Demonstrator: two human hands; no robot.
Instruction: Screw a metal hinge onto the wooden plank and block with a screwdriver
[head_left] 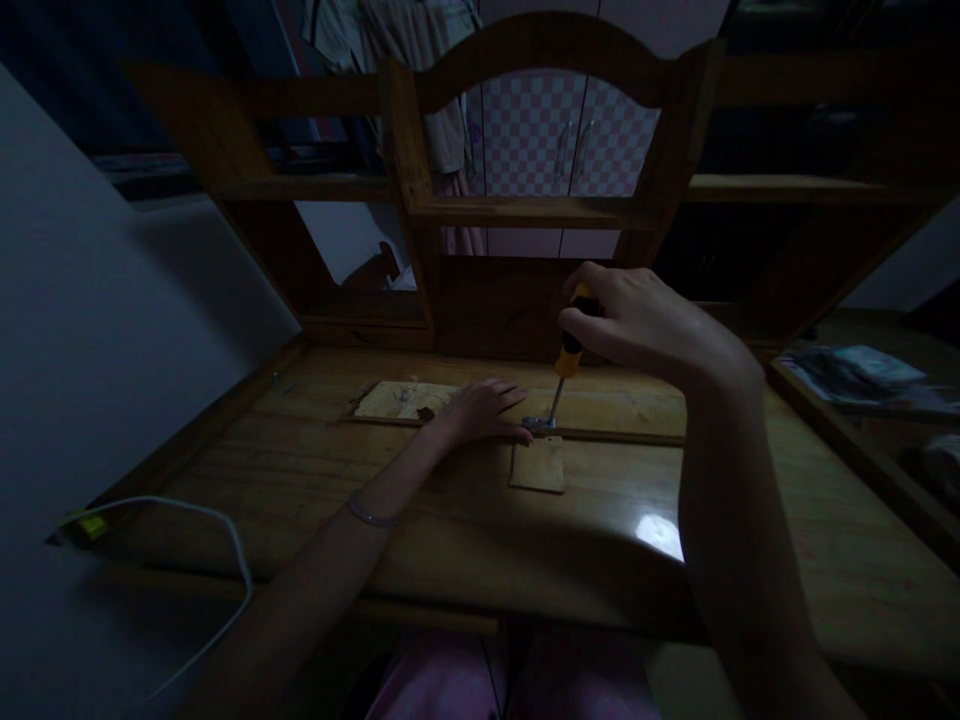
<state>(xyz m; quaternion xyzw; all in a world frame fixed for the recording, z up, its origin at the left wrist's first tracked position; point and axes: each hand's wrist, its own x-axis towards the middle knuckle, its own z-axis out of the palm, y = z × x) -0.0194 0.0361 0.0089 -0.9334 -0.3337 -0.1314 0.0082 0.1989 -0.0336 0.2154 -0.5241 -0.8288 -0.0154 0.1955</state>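
My right hand (637, 320) is wrapped round the yellow and black handle of a screwdriver (568, 360). The shaft slants down and its tip meets a small metal fitting, perhaps a hinge (536, 424). That fitting lies at the edge of a long wooden board (615, 412), beside a small square piece of wood (538, 466). My left hand (484, 410) rests flat on the board with its fingers stretched out, its thumb and fingertips close around the fitting's left end. Whether the thumb touches the fitting, I cannot tell. Left of that hand, the board's surface looks torn (405, 401).
A wooden desk (300, 470) carries the work, with an open shelf frame (525, 212) rising at the back. A white cable (232, 530) loops at the left near a yellow object (91, 526). Plastic-wrapped papers (870, 375) lie at the right. A wall stands left.
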